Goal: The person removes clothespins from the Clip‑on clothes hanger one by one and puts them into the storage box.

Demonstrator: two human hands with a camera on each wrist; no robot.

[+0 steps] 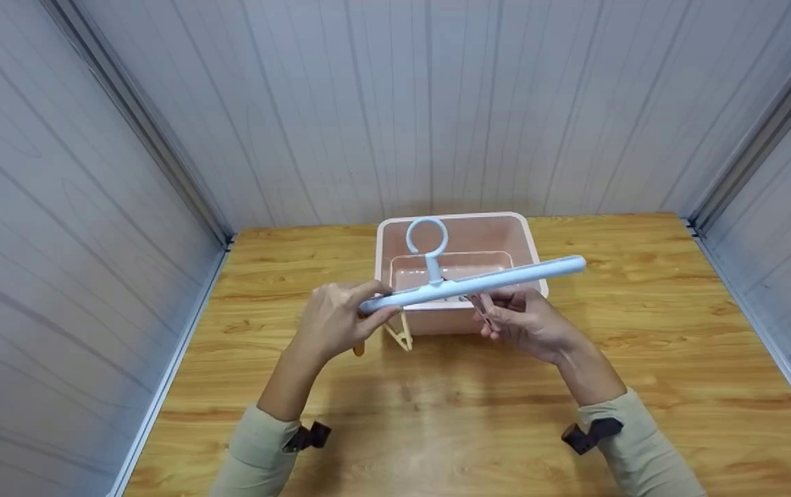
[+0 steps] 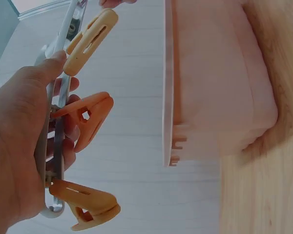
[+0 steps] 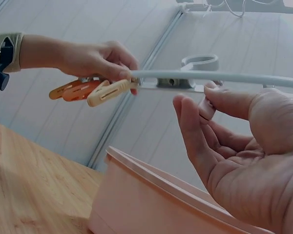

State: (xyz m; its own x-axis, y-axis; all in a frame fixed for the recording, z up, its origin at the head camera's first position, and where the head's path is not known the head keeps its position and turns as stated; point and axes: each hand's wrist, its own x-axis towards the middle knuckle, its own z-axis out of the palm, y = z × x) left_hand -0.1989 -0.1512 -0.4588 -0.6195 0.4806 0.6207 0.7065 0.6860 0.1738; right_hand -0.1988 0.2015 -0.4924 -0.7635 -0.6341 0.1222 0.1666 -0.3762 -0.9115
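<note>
A pale blue hanger bar point(image 1: 478, 281) with a ring hook point(image 1: 427, 238) is held level above the table. My left hand point(image 1: 337, 321) grips its left end, fingers curled round the bar point(image 2: 58, 122). A cream clip point(image 2: 90, 41) and two orange clips point(image 2: 88, 122) hang from that end. Under the middle of the bar, my right hand point(image 1: 520, 321) pinches a pink clip point(image 3: 206, 108) between thumb and fingers. In the right wrist view the bar point(image 3: 219, 76) runs across, with the cream clip point(image 3: 110, 92) beside my left hand point(image 3: 95, 58).
A pink plastic basin point(image 1: 526, 228) stands on the wooden table point(image 1: 644, 331) just behind the hands, and looks empty. Grey panel walls close in at the back and on both sides. The basin's side point(image 2: 215, 83) is near the left hand.
</note>
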